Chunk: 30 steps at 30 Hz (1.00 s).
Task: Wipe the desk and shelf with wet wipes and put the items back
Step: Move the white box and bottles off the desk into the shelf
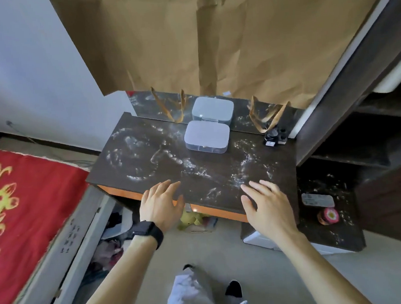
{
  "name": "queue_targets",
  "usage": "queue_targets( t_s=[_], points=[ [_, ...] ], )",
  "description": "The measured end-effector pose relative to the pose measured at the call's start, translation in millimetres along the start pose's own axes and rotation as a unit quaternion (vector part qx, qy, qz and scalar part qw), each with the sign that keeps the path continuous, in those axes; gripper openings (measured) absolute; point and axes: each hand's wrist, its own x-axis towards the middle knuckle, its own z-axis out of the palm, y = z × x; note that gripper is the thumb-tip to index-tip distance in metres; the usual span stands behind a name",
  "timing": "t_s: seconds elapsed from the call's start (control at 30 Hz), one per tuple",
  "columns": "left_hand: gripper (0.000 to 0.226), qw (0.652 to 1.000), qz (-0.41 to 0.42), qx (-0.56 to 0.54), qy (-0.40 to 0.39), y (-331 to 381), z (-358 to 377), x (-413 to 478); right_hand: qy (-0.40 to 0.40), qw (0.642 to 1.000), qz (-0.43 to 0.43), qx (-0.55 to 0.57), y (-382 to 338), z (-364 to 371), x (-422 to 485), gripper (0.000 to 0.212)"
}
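At the near edge of view: pale trousers [195,295] and dark shoes [233,288] over a beige floor [386,269].

Just beyond: two hands, both empty. Left hand [161,203], black watch [144,229] at the wrist, fingers spread and relaxed over the front edge of the desk [198,193]. Right hand [267,206] likewise wide, palm down above the same edge. Contact with the top not determinable.

Centre: one dark desk with orange front trim, smeared throughout with white powdery residue [134,152].

To the left: bed with red cloth [16,192] patterned in yellow flowers.

To the right, lower than the desk: dark lower shelf [330,237], also speckled white, bearing one flat pale packet [317,199] and one round pink-and-white item [327,216]. Print on the packet too small to read.

Toward the back of the desk: one translucent plastic box [206,136], lid closed, and one small black bottle [272,137] at the right rear corner, label illegible.

Behind these: mirror [147,105], repeating the box as a reflection, mostly covered by creased brown paper [209,42].

Farthest: white wall [16,58] at left, dark cabinet [361,113] at right.
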Motion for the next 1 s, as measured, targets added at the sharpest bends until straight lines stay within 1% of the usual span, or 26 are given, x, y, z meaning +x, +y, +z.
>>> queue_targets(
  t_s=[0.1,0.23,0.33,0.43,0.57,0.63,0.7,0.8,0.87,0.93,1.0],
  points=[
    [0.045,0.999,0.004,-0.01,-0.034,0,17,45,-0.025,0.999,0.019,-0.004,5,21,33,0.037],
    [0.044,0.995,0.009,-0.028,-0.1,-5,37,107,-0.085,0.995,0.043,-0.007,8,52,71,0.04],
    [0.042,0.99,0.006,-0.039,-0.132,-8,43,145,-0.124,0.988,0.092,-0.002,5,62,99,0.034],
    [0.042,0.986,0.006,-0.047,-0.162,-13,48,181,-0.139,0.982,0.127,0.008,-2,71,133,0.033],
    [0.041,0.98,-0.034,-0.069,-0.183,-19,50,225,-0.151,0.97,0.179,0.062,-7,84,176,0.035],
    [0.043,0.979,-0.047,-0.083,-0.18,-18,53,245,-0.165,0.954,0.221,0.117,-9,89,199,0.038],
    [0.047,0.969,-0.082,-0.14,-0.186,-14,59,268,-0.185,0.923,0.285,0.18,-10,99,223,0.043],
    [0.05,0.93,-0.172,-0.26,-0.195,1,68,291,-0.208,0.859,0.385,0.266,-9,117,253,0.052],
    [0.045,0.906,-0.216,-0.303,-0.203,12,72,301,-0.218,0.823,0.433,0.295,-9,130,266,0.048],
    [0.045,0.893,-0.239,-0.315,-0.214,20,74,306,-0.2,0.812,0.445,0.321,-11,141,272,0.037],
    [0.048,0.892,-0.247,-0.312,-0.216,25,78,308,-0.164,0.803,0.455,0.348,-13,148,273,0.033]
  ],
)
